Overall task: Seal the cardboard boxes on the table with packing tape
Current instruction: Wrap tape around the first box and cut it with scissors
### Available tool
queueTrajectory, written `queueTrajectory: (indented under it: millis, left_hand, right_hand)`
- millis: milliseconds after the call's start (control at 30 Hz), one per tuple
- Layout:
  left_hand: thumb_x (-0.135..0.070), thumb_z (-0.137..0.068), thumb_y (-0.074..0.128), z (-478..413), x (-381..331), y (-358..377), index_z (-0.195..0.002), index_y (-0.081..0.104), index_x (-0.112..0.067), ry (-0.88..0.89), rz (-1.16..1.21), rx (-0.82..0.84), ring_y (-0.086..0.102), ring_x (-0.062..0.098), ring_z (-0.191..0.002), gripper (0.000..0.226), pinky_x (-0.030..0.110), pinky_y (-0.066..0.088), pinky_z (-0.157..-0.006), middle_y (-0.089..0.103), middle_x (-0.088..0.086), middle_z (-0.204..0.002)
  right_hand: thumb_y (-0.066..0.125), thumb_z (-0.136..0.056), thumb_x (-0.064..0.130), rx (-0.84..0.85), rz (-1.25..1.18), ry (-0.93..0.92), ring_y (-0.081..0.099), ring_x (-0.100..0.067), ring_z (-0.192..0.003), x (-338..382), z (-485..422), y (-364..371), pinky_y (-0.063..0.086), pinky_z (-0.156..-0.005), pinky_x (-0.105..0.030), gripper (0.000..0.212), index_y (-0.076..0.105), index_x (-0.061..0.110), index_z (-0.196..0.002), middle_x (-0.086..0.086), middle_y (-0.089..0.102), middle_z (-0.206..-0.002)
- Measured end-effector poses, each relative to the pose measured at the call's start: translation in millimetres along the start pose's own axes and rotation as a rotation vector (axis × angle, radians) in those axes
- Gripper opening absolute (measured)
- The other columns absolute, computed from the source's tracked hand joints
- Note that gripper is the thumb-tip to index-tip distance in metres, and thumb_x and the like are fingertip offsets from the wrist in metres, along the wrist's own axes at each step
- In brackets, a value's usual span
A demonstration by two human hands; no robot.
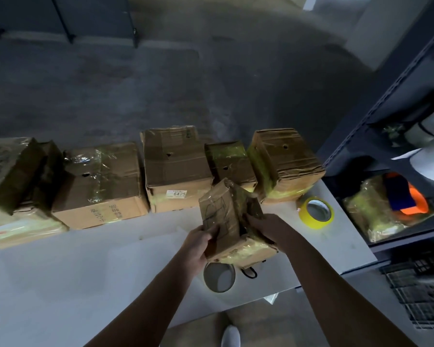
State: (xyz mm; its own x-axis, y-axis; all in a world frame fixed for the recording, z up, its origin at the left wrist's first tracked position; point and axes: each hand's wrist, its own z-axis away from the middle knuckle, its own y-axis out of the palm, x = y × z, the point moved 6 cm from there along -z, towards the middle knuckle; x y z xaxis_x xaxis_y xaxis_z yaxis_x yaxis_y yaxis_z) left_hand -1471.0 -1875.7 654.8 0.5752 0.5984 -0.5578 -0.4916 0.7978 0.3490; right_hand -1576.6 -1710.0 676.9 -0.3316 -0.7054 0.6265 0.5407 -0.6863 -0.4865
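Observation:
A small cardboard box (226,216), wrapped in shiny tape, stands tilted near the table's front right. My left hand (198,245) grips its left side with the thumb over the front face. My right hand (268,227) grips its right side. A yellow tape roll (316,212) lies flat on the white table (85,271) to the right of the box. Another tape roll (219,276), pale and clear-looking, lies just below my left hand near the table edge.
Several taped cardboard boxes line the table's far edge, among them one labelled 6425 (176,169) and a crumpled one (283,164) at the right. A dark metal shelf unit (386,136) with wrapped goods stands to the right. A wire basket (421,294) sits low right.

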Motion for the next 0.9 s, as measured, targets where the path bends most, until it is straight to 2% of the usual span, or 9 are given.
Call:
queueTrajectory:
  millis: [100, 200, 267, 400, 500, 567, 700, 800, 900]
  left_hand:
    - [-0.011, -0.097, 0.052, -0.7, 4.2, 11.5, -0.112, 0.057, -0.005, 0.018, -0.03, 0.029, 0.063, 0.03, -0.1, 0.016, 0.041, 0.054, -0.073, 0.066, 0.017, -0.106]
    - [-0.007, -0.097, 0.051, -4.3, 1.3, 18.1, -0.124, 0.054, -0.004, 0.071, -0.16, -0.042, 0.062, 0.03, -0.105, 0.027, 0.04, 0.054, -0.081, 0.063, 0.017, -0.113]
    - [-0.006, -0.096, 0.049, -6.4, -5.7, 20.5, -0.124, 0.053, -0.01, 0.13, -0.342, -0.091, 0.063, 0.024, -0.097, 0.028, 0.03, 0.054, -0.07, 0.063, 0.016, -0.114]
    - [-0.017, -0.099, 0.044, -3.4, -24.5, 18.8, -0.122, 0.06, -0.003, 0.175, -0.478, -0.23, 0.055, 0.02, -0.092, 0.032, 0.031, 0.045, -0.076, 0.059, 0.01, -0.107]
    - [-0.045, -0.098, 0.039, 4.3, -29.0, 21.9, -0.099, 0.059, -0.013, 0.114, -0.445, -0.166, 0.057, 0.018, -0.086, 0.037, 0.029, 0.04, -0.067, 0.063, 0.006, -0.095]
    - [-0.055, -0.093, 0.045, 5.0, -30.3, 20.9, -0.091, 0.058, -0.015, 0.106, -0.543, -0.136, 0.057, 0.016, -0.085, 0.041, 0.026, 0.039, -0.065, 0.065, 0.006, -0.095]
    - [-0.024, -0.09, 0.056, 0.2, -32.2, 21.9, -0.085, 0.06, -0.009, 0.181, -0.747, -0.147, 0.062, 0.019, -0.078, 0.016, 0.027, 0.047, -0.065, 0.068, 0.014, -0.092]
    - [-0.018, -0.091, 0.053, -1.4, -33.1, 20.3, -0.083, 0.059, -0.009, 0.2, -0.756, -0.188, 0.062, 0.02, -0.074, 0.014, 0.028, 0.048, -0.064, 0.064, 0.009, -0.082]
    - [-0.012, -0.095, 0.049, -2.8, -37.4, 11.7, -0.086, 0.059, -0.008, 0.185, -0.745, -0.239, 0.06, 0.016, -0.071, 0.014, 0.022, 0.045, -0.056, 0.062, 0.007, -0.082]
  right_hand:
    - [0.065, -0.084, 0.051, -0.06, 0.118, -0.037, 0.06, -0.025, -0.075, -0.8, -6.1, -11.6, 0.042, -0.063, -0.031, 0.056, 0.065, -0.004, -0.089, -0.018, 0.067, -0.087]
    - [0.067, -0.085, 0.046, -0.134, 0.178, -0.066, 0.06, -0.028, -0.084, -1.6, -13.7, -21.6, 0.041, -0.069, -0.031, 0.052, 0.066, -0.005, -0.096, -0.017, 0.066, -0.093]
    - [0.069, -0.085, 0.041, -0.164, 0.19, -0.083, 0.06, -0.029, -0.087, -1.1, -16.5, -25.6, 0.043, -0.074, -0.033, 0.045, 0.066, -0.003, -0.098, -0.016, 0.067, -0.096]
    - [0.059, -0.091, 0.042, -0.127, 0.358, -0.091, 0.053, -0.018, -0.071, 5.6, -21.4, -19.1, 0.038, -0.061, -0.028, 0.039, 0.064, 0.003, -0.092, -0.013, 0.064, -0.09]
    - [0.059, -0.089, 0.041, -0.136, 0.414, -0.088, 0.047, -0.009, -0.063, 13.4, -23.1, -14.8, 0.031, -0.05, -0.024, 0.031, 0.058, 0.01, -0.086, -0.003, 0.058, -0.077]
    - [0.058, -0.089, 0.041, -0.15, 0.459, -0.104, 0.047, -0.01, -0.063, 18.8, -22.6, -12.4, 0.029, -0.049, -0.024, 0.03, 0.055, 0.011, -0.085, 0.001, 0.052, -0.07]
    - [0.05, -0.094, 0.044, -0.131, 0.49, -0.126, 0.056, -0.02, -0.075, 25.5, -22.2, -5.6, 0.035, -0.057, -0.027, 0.034, 0.057, 0.011, -0.084, 0.002, 0.051, -0.071]
    - [0.049, -0.094, 0.048, -0.175, 0.502, -0.126, 0.051, -0.014, -0.065, 26.5, -18.8, -8.7, 0.032, -0.053, -0.026, 0.039, 0.054, 0.01, -0.085, 0.004, 0.048, -0.067]
    - [0.048, -0.093, 0.05, -0.11, 0.426, -0.062, 0.064, -0.015, -0.055, 24.8, -14.9, -11.9, 0.048, -0.051, -0.023, 0.047, 0.057, 0.006, -0.08, -0.001, 0.063, -0.061]
